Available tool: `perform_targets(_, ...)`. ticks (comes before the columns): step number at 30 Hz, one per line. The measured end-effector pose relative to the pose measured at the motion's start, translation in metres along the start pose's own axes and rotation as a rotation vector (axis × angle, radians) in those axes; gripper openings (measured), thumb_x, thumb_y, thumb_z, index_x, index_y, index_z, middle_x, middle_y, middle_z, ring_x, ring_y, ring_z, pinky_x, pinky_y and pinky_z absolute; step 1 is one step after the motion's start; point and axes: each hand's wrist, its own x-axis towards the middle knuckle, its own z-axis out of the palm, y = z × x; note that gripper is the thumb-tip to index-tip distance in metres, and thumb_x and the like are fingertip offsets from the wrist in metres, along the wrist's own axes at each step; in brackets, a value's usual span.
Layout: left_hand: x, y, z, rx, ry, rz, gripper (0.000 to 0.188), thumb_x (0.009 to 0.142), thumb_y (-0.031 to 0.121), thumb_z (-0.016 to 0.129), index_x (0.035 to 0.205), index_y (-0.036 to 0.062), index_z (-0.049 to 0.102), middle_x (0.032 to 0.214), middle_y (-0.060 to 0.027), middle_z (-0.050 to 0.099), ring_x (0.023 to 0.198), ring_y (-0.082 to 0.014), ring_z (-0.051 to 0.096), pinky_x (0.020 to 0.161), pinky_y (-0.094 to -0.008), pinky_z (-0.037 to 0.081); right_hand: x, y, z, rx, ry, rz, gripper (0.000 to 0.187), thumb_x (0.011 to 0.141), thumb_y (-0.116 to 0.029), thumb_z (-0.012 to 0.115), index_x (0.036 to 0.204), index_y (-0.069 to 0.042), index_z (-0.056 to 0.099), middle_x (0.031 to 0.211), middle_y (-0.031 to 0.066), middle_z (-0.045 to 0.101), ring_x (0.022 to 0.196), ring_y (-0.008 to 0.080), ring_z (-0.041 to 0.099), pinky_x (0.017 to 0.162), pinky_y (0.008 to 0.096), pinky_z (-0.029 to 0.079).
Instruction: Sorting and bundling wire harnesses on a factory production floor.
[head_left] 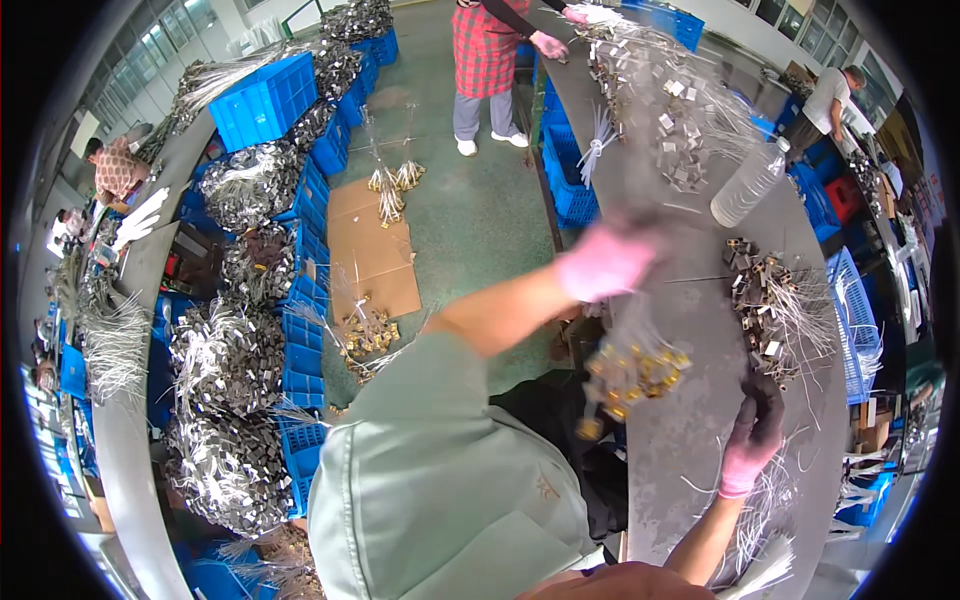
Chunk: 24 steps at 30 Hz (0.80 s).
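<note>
Left hand: blurred, grip unclear; gold-tipped bundle just below.
Right hand: beside silver-tipped wires, grip unclear.

Blurred bundle over the table edge; loose pile farther right.
Gold-coloured at the ends, greyish and smeared above, with ends fanned out just below the left hand; too blurred to tell whether gripped. In the pile, small silvery and dark blocks, jumbled flat on the tabletop, thin white wires splaying rightward; near end at the fingertips of the right hand.
</note>
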Motion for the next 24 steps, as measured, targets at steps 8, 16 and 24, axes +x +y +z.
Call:
perform_targets(8,-0.156,-0.034,-0.15,-0.735,0.169,-1.215,0.023,0.081,0.02,0.066,0.091,-0.0008,0.061,0.062,-0.0031,0.056,0.059,-0.0125,0.055,0.055,-0.0273,0.045,-0.056,0.102,0.014,0.041,-0.177,0.377,0.023,0.089,-0.005,0.054,0.111,0.002,0.059,0.099,0.0097,0.065,0.085,0.0147,0.062,0.079,0.0265,0.048)
perform_targets(16,-0.443,-0.091,-0.196,0.136,0.237,-1.759,0.018,0.081,0.017,0.072,0.083,0.0007,0.064,0.073,-0.0022,0.063,0.065,-0.0087,0.053,0.059,-0.026,0.043,-0.138,0.169,-0.045,-0.468,-0.167,0.556,0.027,0.086,-0.01,0.057,0.11,0.001,0.059,0.096,0.0171,0.067,0.079,0.0242,0.064,0.073,0.0343,0.049)
perform_targets(24,-0.614,-0.054,-0.306,0.737,-0.023,-2.391,0.044,0.082,0.033,0.061,0.106,-0.0037,0.061,0.106,-0.018,0.066,0.092,-0.0286,0.067,0.078,-0.0405,0.054,-0.259,0.287,-0.16,-1.265,0.006,1.281,0.076,0.084,-0.058,0.051,0.137,-0.005,0.038,0.135,0.0249,0.04,0.119,0.0412,0.048,0.095,0.0513,0.042)
